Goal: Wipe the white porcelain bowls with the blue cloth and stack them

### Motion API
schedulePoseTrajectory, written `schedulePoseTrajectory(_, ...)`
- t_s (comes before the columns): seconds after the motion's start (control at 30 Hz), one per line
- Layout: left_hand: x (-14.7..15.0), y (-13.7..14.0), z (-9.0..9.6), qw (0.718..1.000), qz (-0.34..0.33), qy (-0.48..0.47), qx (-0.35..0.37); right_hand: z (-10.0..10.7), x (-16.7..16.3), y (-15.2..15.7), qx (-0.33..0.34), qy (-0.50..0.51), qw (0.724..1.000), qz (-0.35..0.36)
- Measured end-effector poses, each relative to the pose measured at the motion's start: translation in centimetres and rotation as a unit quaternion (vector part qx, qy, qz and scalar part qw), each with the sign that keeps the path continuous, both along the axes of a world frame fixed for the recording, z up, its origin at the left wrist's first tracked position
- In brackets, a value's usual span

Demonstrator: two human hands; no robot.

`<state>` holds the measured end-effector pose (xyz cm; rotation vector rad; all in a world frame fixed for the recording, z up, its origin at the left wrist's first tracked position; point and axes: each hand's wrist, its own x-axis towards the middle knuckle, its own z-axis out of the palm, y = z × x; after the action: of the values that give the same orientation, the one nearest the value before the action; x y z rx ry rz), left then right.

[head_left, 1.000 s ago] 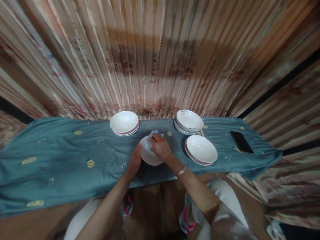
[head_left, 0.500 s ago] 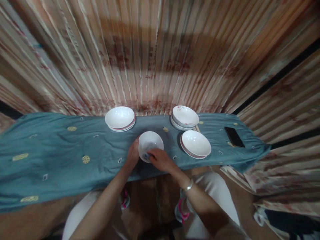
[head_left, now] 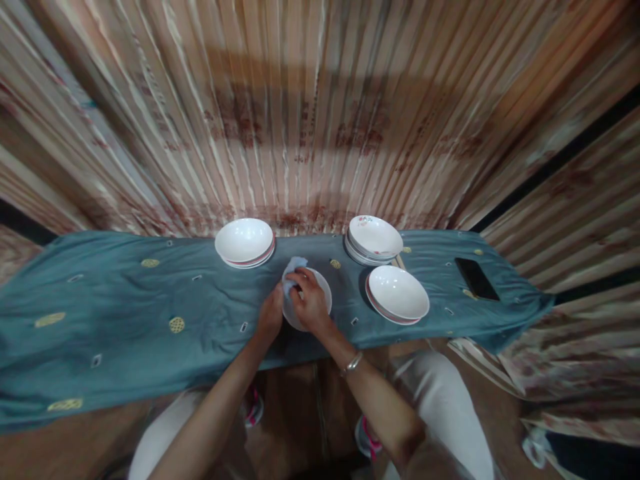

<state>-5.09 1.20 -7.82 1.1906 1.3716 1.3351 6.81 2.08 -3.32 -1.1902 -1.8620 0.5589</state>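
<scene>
The bowl (head_left: 293,312) lay between the hands, directly in front of the body, its mouth facing up. Being round, it had no long axis. The left hand (head_left: 271,311) was clamped on its left rim, though most of those fingers were hidden. The right hand (head_left: 310,303) reached over the bowl, its fingers closed on a cloth (head_left: 294,270) at the far left rim. That spot brought the two hands close together, fingertips near each other; whether they touched could not be told. The cloth stuck up just beyond the fingers of both hands, its longer way running outward from the body.

Counted from near to far: one bracelet (head_left: 353,362) on the right wrist, one bowl and one cloth at the hands, all over one surface (head_left: 125,320). Three stacks stood apart from the hands: a near right stack (head_left: 399,293), a far left stack (head_left: 245,241) ahead of the left hand, and a far right stack (head_left: 375,237). Each held at least two pieces; blur hid exact numbers. One phone (head_left: 477,279) lay well to the right.
</scene>
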Motion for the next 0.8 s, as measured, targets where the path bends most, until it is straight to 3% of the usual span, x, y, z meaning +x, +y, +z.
schedulePoseTrajectory(0.13, 0.4, -0.6, 1.1, 1.000, -0.008, 0.022, 0.016, 1.1, 0.9, 1.6, 0.027, -0.115, 0.993, -0.003)
schedulePoseTrajectory(0.27, 0.8, -1.2, 2.5, 0.998, -0.034, 0.022, 0.043, 1.4, 2.6, 3.1, 0.008, -0.164, 0.986, -0.022)
schedulePoseTrajectory(0.53, 1.0, -1.1, 2.7, 0.998, -0.048, 0.018, 0.025, -1.2, 6.9, 2.2, -0.038, -0.188, 0.976, -0.106)
schedulePoseTrajectory(0.63, 1.0, -1.0, 2.6, 0.998, -0.056, 0.018, 0.023, -1.3, 6.9, 2.1, -0.033, -0.201, 0.972, -0.120)
schedulePoseTrajectory(0.8, 1.0, -1.3, 2.6, 0.997, -0.069, 0.029, 0.027, 0.4, 4.5, 3.0, -0.015, -0.158, 0.983, -0.091)
